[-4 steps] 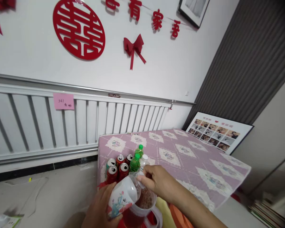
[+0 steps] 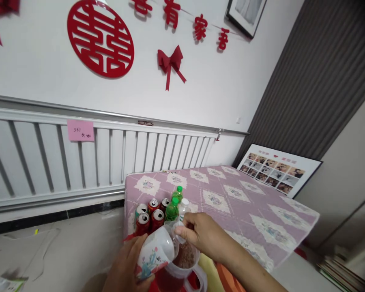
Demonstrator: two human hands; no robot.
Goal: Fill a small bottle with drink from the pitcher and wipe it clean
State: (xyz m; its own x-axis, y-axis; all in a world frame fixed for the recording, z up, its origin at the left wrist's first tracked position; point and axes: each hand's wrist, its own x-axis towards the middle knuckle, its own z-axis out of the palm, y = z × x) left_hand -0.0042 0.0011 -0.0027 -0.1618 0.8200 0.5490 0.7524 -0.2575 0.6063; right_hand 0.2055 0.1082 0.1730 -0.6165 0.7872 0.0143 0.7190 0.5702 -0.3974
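Note:
My left hand (image 2: 126,261) is wrapped round a white cup-like container (image 2: 156,249) with a printed flower picture. The container is tilted, its clear end toward the mouth of a translucent plastic pitcher (image 2: 178,271). Reddish-brown, foamy liquid (image 2: 186,255) stands in the pitcher. Over the pitcher's far rim, my right hand (image 2: 197,231) pinches a translucent white plastic piece (image 2: 179,228), which looks like a lid; the fingers partly hide it. Just beyond are several opened drink cans (image 2: 157,219), two green-capped bottles (image 2: 172,209) and a white-capped bottle (image 2: 184,207).
A bed-like surface with a purple patterned cover (image 2: 231,207) extends to the right. Yellow cloth (image 2: 209,273) and an orange object (image 2: 228,278) lie beside the pitcher. A white radiator (image 2: 103,158) lines the wall. A photo board (image 2: 280,170) leans at the right.
The view has shifted very slightly. Both hands keep their holds, and the container stays tilted at the pitcher.

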